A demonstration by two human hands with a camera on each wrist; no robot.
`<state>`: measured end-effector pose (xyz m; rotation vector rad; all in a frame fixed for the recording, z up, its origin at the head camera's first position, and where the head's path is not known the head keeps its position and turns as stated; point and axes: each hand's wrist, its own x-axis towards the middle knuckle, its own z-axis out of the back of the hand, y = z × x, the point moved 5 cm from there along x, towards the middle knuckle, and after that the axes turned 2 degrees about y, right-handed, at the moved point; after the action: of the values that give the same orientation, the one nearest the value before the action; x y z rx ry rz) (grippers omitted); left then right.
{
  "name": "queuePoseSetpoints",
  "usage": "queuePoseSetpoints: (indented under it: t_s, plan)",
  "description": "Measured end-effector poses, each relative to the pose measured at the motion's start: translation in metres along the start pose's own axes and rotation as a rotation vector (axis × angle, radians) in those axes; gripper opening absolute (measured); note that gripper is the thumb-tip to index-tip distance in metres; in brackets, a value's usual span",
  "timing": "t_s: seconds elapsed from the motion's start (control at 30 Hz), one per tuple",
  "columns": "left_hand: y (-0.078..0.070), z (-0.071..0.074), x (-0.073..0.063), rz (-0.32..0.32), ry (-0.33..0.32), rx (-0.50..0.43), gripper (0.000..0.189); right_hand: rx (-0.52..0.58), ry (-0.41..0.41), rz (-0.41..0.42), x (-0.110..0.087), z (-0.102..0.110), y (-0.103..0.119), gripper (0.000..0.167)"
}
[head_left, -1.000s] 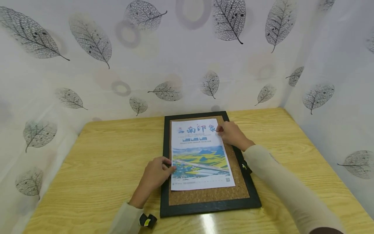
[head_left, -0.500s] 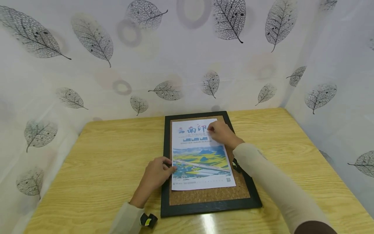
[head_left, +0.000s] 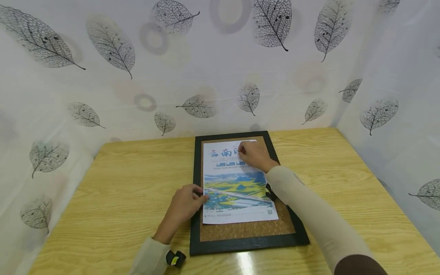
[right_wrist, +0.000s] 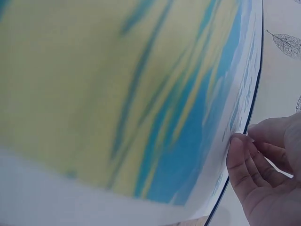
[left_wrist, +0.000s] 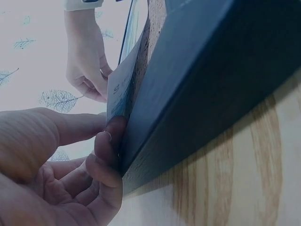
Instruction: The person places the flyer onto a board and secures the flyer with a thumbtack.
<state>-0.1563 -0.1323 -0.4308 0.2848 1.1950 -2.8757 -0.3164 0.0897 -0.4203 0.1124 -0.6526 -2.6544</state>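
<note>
A printed poster with a blue title and a yellow-blue landscape lies on a cork board in a black frame. My left hand pinches the poster's left edge, thumb above and index finger below; in the left wrist view that edge stands a little off the cork. Over the title, my right hand has its fingers curled and the thumb and index tips together. The right wrist view puts those fingertips close to the poster's upper part; nothing is visible between them.
The framed board lies on a wood-grain table, near its back edge. A pale leaf-print sheet hangs behind and along both sides. A small black device is worn on the left wrist.
My right hand has moved left from the poster's upper right edge to over the title. The left hand keeps its place at the left edge, and the board has not moved.
</note>
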Motion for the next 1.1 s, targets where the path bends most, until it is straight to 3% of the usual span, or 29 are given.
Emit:
queuePoseSetpoints:
  t_s: [0.27,0.5,0.77,1.1]
  plan:
    - [0.001,0.001,-0.001,0.001,0.009,-0.011,0.032,0.148,0.05,-0.018,0.016,-0.006,0.0,0.016]
    - [0.002,0.001,0.0,-0.024,0.005,-0.009,0.031,0.322,0.041,-0.141,0.023,-0.005,-0.004,0.017]
    - [0.004,0.001,0.001,-0.028,0.011,-0.021,0.031,0.503,0.011,-0.212,0.028,-0.002,-0.007,0.017]
    - [0.003,0.001,0.001,-0.016,0.01,-0.028,0.029,0.513,0.066,-0.36,0.039,-0.006,-0.008,0.019]
